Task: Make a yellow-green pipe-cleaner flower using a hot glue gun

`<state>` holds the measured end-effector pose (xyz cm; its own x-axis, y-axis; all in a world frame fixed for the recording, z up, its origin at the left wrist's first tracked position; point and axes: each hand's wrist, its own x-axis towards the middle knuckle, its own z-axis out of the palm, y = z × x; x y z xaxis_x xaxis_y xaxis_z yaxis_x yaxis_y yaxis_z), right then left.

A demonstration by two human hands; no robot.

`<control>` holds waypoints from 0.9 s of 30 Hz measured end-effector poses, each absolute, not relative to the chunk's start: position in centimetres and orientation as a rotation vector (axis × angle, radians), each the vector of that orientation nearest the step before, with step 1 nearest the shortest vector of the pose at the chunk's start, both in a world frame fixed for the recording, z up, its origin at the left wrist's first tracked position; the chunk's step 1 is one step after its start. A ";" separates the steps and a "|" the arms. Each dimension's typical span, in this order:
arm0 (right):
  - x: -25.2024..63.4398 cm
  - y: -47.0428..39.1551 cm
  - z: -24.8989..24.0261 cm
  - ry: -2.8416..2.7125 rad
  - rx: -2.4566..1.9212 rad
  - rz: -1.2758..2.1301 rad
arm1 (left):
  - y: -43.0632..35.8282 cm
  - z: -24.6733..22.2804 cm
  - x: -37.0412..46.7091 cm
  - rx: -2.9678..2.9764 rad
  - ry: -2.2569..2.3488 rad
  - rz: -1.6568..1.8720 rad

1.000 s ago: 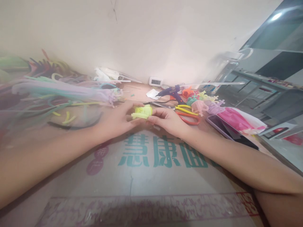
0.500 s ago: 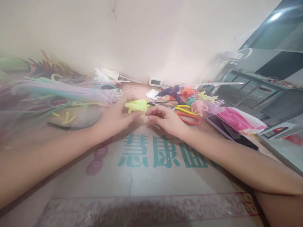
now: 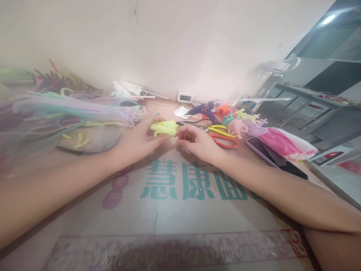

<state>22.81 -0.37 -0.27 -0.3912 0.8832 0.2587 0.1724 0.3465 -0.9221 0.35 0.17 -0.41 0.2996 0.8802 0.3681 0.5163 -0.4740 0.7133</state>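
Near the middle of the table, my left hand (image 3: 141, 136) is closed around a bright yellow shape (image 3: 165, 128) of bent pipe cleaners, thumb below and fingers behind. At its right end, my right hand (image 3: 196, 141) has the fingers curled in a pinch, with the tips touching its edge. Behind my right hand lie scissors with orange handles (image 3: 225, 141) and a yellow-handled cutting tool (image 3: 221, 130). The tips of both tools are partly hidden by my hand.
Bundled pastel pipe cleaners (image 3: 70, 106) and short yellow offcuts (image 3: 80, 142) lie on the left. A glue gun (image 3: 205, 109), a small digital clock (image 3: 185, 97) and colourful finished shapes (image 3: 238, 128) stand behind. On the right are a phone (image 3: 275, 156) and a pink bag (image 3: 284, 143).
Both hands and the yellow pipe-cleaner shape have shifted very slightly to the right, and the shape is turned a little. Everything else on the table stays in place.
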 end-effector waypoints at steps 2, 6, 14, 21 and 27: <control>22.9 -0.4 -0.4 -1.812 -0.935 1.063 | 0.1 -0.4 0.4 2.108 1.242 1.029; 23.0 -0.3 -0.6 -1.843 -0.928 1.022 | 0.1 -0.3 0.4 2.125 1.235 1.019; 23.2 -0.3 -0.6 -1.838 -0.960 1.022 | 0.1 -0.4 0.3 2.129 1.217 1.019; 22.8 -0.4 -0.4 -1.764 -0.929 1.139 | 0.1 -0.4 0.4 2.113 1.210 1.027; 22.9 -0.7 0.2 -1.789 -1.027 0.997 | 0.2 -0.6 0.3 2.135 1.189 1.034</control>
